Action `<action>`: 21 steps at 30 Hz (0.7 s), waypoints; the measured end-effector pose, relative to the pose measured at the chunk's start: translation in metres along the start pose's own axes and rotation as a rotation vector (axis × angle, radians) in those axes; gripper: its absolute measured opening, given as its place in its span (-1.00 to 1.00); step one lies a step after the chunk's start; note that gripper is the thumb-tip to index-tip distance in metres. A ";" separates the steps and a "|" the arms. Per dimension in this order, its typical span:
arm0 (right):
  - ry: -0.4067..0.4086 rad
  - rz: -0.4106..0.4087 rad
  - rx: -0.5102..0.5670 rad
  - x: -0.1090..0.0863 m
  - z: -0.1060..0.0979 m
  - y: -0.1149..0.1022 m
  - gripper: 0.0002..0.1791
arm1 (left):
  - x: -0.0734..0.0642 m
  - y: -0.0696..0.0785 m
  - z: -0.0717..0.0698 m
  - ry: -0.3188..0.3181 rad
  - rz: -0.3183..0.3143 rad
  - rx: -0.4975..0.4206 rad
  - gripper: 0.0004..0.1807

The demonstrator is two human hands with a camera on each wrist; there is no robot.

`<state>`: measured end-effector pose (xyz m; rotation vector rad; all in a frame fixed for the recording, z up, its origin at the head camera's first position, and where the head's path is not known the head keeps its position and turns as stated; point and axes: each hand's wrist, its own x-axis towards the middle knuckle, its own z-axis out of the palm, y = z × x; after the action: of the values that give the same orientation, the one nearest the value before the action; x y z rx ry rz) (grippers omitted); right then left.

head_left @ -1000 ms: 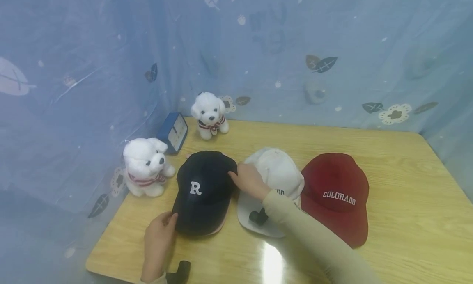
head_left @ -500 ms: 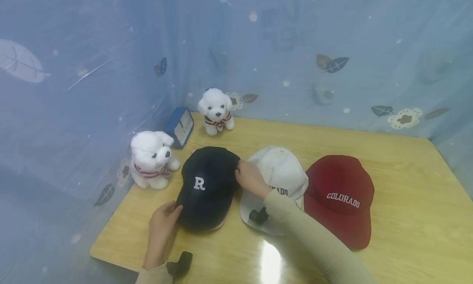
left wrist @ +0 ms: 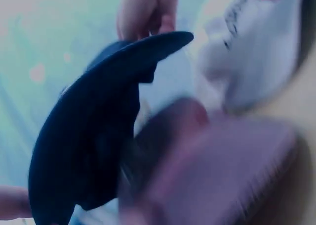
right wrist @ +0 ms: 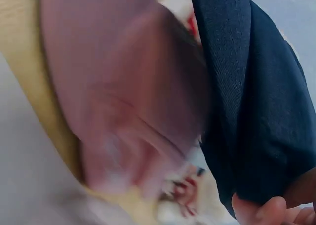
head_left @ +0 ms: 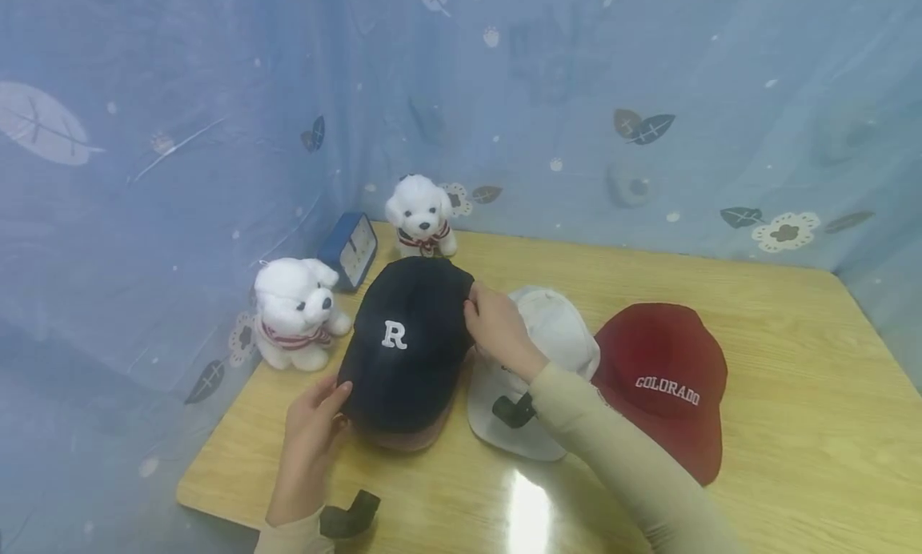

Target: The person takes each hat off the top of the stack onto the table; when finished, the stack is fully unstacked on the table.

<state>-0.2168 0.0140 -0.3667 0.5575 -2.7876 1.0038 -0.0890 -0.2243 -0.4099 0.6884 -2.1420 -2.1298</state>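
Note:
A black baseball cap (head_left: 410,346) with a white R is raised off a pink cap (head_left: 414,439), whose brim peeks out below it in the head view. The left hand (head_left: 308,418) pinches the black brim's left edge. On the other side, the right hand (head_left: 504,330) grips the crown's right edge, thumb on top. Both wrist views show a gap between the black cap (left wrist: 94,131) and the blurred pink cap (right wrist: 108,52). Beside them lies a white cap (head_left: 555,330), partly covered by the right hand and sleeve.
A red COLORADO cap (head_left: 663,378) touches the white cap's right side. Two white plush dogs (head_left: 295,314) and a blue clock (head_left: 349,250) stand at the table's left and back. Blue patterned curtains (head_left: 562,82) border the wooden table (head_left: 807,410).
Both hands have lifted the black cap up and away, uncovering more of the pink cap beneath. The head view has shifted slightly. The white and red caps stay where they were.

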 end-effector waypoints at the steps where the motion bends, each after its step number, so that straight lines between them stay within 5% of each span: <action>1: 0.014 -0.005 -0.004 0.000 -0.008 0.001 -0.83 | -0.001 0.006 0.005 -0.018 0.009 -0.034 -0.46; 7: 0.119 0.014 -0.016 -0.004 -0.079 0.022 -0.84 | -0.007 0.037 0.053 -0.158 0.148 -0.131 -0.55; 12: 0.176 0.079 -0.012 -0.039 -0.164 0.062 -0.80 | -0.014 0.053 0.120 -0.489 0.226 -0.208 -0.54; 16: 0.208 0.130 -0.059 -0.073 -0.228 0.106 -0.72 | -0.029 0.061 0.186 -0.749 0.197 -0.175 -0.58; 21: 0.213 0.196 -0.092 -0.115 -0.278 0.169 -0.65 | -0.055 0.055 0.261 -0.886 0.099 -0.149 -0.72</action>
<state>-0.1773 0.3456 -0.2798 0.1572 -2.7177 0.9024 -0.1420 0.0374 -0.3561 -0.4775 -2.1892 -2.8180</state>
